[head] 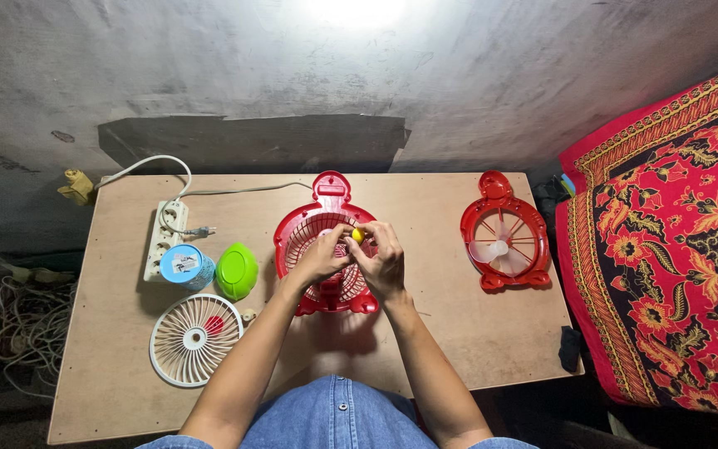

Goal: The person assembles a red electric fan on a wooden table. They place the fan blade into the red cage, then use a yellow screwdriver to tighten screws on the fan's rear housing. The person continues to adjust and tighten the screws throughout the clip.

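Both hands, left (319,259) and right (382,256), pinch a small yellow part (357,235) over the red fan housing (326,249); a white grille (194,338) lies left of the housing, a second red fan (504,237) to its right.

Near the frame's centre, the left hand (319,259) and right hand (382,259) cover the middle of the red fan grille (313,218), hiding its hub. The small yellow piece (357,235) between the fingertips is too small to identify. At the right edge the patterned red cloth (675,241) is cut off. At the left edge the coiled cords (31,328) run partly out of view.
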